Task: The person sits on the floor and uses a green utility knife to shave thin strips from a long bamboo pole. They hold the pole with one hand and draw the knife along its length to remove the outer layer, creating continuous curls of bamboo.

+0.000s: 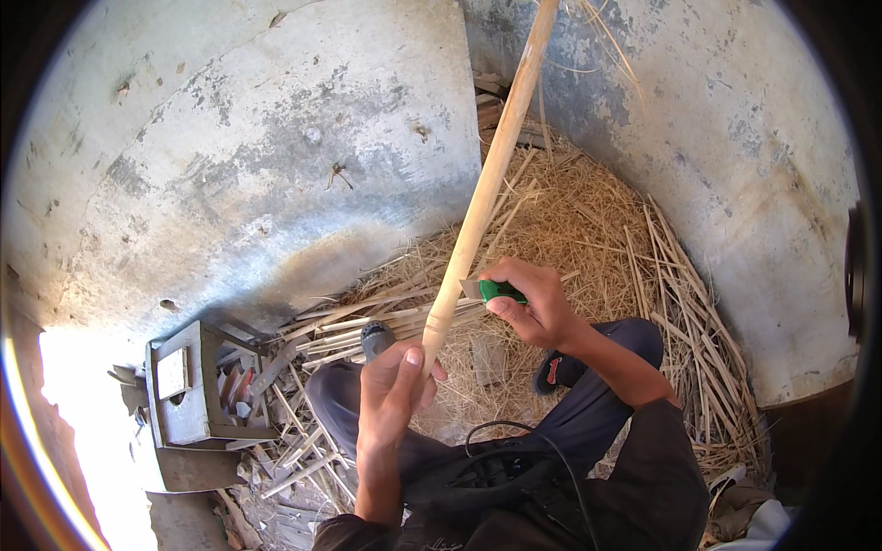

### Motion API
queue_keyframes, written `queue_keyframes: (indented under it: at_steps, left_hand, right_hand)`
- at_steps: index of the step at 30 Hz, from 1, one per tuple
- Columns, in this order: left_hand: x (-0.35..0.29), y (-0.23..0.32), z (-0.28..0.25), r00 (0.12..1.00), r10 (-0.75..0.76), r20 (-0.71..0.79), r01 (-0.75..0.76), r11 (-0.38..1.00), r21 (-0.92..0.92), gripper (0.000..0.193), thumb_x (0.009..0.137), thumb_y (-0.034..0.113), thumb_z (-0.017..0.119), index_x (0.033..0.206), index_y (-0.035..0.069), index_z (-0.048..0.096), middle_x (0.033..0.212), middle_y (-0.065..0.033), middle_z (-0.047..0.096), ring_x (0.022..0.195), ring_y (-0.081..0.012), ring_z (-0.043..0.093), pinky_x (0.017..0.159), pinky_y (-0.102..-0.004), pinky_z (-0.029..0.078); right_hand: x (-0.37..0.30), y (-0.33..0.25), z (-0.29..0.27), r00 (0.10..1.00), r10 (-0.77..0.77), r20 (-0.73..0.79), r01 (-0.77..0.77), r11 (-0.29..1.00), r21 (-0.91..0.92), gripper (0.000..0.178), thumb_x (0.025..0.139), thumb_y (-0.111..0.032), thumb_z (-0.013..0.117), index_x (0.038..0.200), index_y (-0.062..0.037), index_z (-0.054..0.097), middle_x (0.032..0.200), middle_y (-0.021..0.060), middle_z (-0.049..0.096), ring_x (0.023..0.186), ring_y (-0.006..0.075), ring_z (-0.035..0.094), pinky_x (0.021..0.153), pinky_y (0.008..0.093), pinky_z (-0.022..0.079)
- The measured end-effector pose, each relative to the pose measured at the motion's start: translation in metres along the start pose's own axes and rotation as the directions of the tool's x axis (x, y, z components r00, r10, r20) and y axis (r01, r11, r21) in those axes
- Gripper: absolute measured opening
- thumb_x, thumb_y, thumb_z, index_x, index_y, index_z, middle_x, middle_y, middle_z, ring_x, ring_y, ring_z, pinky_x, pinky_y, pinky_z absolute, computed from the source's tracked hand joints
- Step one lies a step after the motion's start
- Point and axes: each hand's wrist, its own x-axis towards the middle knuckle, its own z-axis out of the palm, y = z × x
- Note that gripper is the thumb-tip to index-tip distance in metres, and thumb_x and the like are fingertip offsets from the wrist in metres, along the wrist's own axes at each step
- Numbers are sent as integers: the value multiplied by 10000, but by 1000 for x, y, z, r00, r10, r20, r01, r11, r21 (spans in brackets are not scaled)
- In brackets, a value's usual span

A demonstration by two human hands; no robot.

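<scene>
A long pale wooden pole (pixel 490 179) slants from the lower middle up to the top of the picture. Near its lower end, my left hand (pixel 392 387) is wrapped round it. Shallow ring marks show on the wood just above that grip. My right hand (pixel 536 300) grips a green-handled utility knife (pixel 499 292). Its short blade points left and meets, or nearly meets, the pole's right side; exact contact is hard to tell. Thin curled shavings (pixel 614 46) hang near the pole's upper end.
Straw-like shavings (pixel 588 216) cover the floor ahead, with cut sticks (pixel 703 358) heaped along the right. At left stands a small wooden box (pixel 197 386) holding assorted pieces. Worn walls (pixel 303 138) meet in a corner ahead. A black cable (pixel 560 455) lies across my lap.
</scene>
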Motion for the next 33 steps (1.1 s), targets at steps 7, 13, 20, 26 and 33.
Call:
queue_keyframes:
  at_steps: [7, 13, 20, 26, 33]
  left_hand:
    - [0, -2, -2, 999, 3, 36, 0, 996, -94, 312, 1132, 233, 562, 1242, -31, 685, 864, -106, 707, 572, -104, 531, 498, -229, 380]
    - [1, -4, -5, 996, 86, -11, -87, 993, -77, 259, 1054, 141, 695, 1275, 5, 685, 940, -80, 708, 614, -81, 549, 505, -204, 394]
    - [1, 8, 7, 993, 109, -55, -109, 994, -3, 275, 1017, 59, 722, 1272, -32, 672, 944, -78, 702, 617, -57, 566, 452, -172, 381]
    - [-2, 11, 13, 986, 158, -57, -156, 987, 38, 278, 1009, 41, 726, 1262, -56, 659, 975, -84, 696, 587, -56, 561, 436, -180, 362]
    - [-4, 9, 18, 978, 201, -53, -199, 979, 38, 230, 1020, 25, 703, 1228, -44, 636, 948, -60, 668, 570, -29, 501, 463, -190, 331]
  right_hand:
    - [-2, 1, 0, 1000, -5, 23, 5, 1000, -15, 268, 1001, -235, 743, 1133, -9, 685, 881, 104, 688, 674, 209, 675, 580, 333, 519]
    - [0, -7, 1, 992, -110, 58, 116, 987, -112, 283, 963, -271, 788, 1103, -37, 714, 880, 89, 732, 694, 230, 726, 585, 334, 553]
    - [-2, -3, 8, 965, -261, 22, 262, 956, -135, 344, 951, -347, 785, 1057, -25, 732, 759, 56, 674, 565, 196, 641, 502, 339, 481]
    - [0, -8, 8, 961, -274, 38, 276, 946, -171, 360, 946, -374, 789, 1024, -27, 733, 761, 50, 695, 563, 190, 654, 509, 340, 498]
    - [-1, -9, 4, 961, -272, 51, 277, 941, -196, 329, 907, -361, 832, 1047, -75, 749, 839, 25, 730, 629, 187, 705, 543, 321, 541]
